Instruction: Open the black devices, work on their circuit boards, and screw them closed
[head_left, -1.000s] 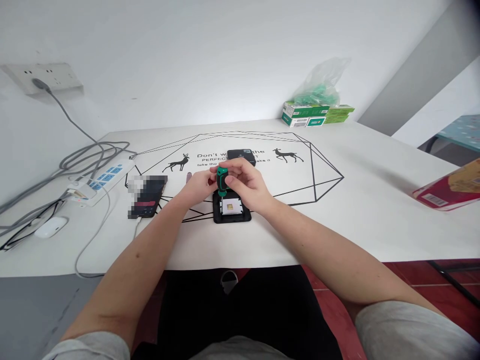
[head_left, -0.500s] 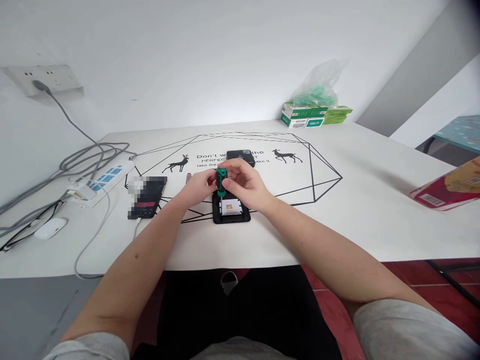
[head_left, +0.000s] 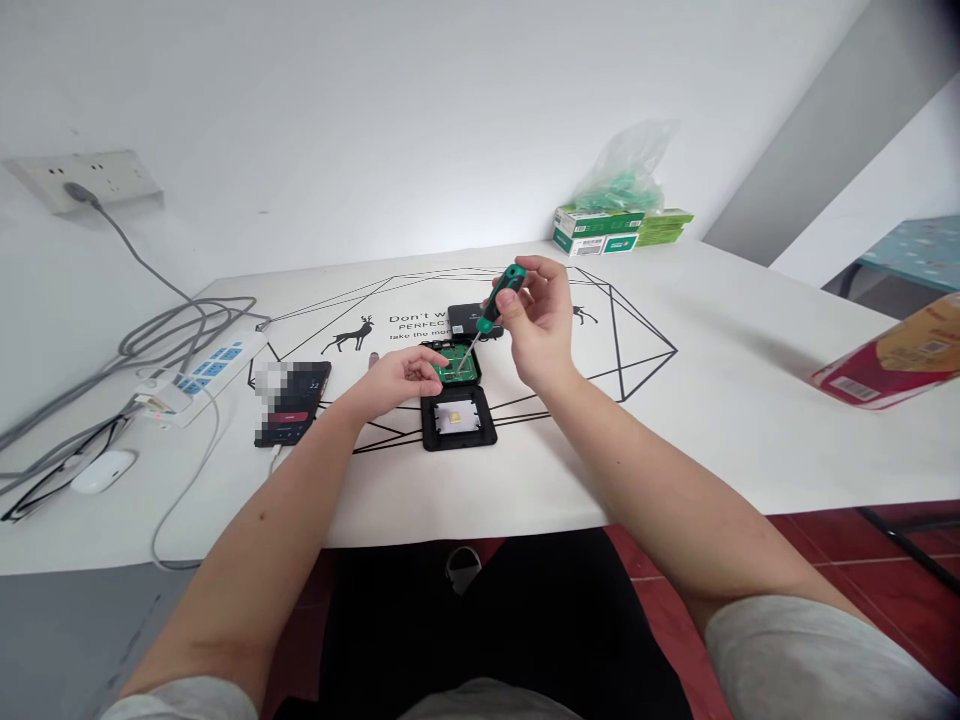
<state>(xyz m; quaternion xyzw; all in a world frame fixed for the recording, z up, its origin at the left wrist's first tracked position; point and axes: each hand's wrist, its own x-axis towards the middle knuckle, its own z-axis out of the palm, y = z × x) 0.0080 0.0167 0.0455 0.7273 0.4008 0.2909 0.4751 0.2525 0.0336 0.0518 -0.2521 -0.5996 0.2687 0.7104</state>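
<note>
A green-and-black screwdriver (head_left: 501,299) is in my right hand (head_left: 544,325), closed around its handle. Its shaft slants down and left, and its tip is over the green circuit board (head_left: 459,366). That board sits in the upper half of an opened black case; the lower half (head_left: 459,440) lies flat, with a white panel and a small gold square (head_left: 454,417) in it. At the case's left edge is my left hand (head_left: 397,380), its thumb and forefinger apart and overlapping the edge. I cannot make out anything between them.
Behind the case lies a flat black box (head_left: 465,318). To the left are a phone (head_left: 300,400), a power strip (head_left: 217,370), coiled cables and a white earbud case (head_left: 105,472). Green-and-white boxes (head_left: 600,222) stand against the wall. A red-and-yellow package (head_left: 892,365) is at far right.
My right hand has lifted and moved right with the screwdriver, which has gone from upright to tilted. Both hands have drawn apart, and the circuit board shows between them.
</note>
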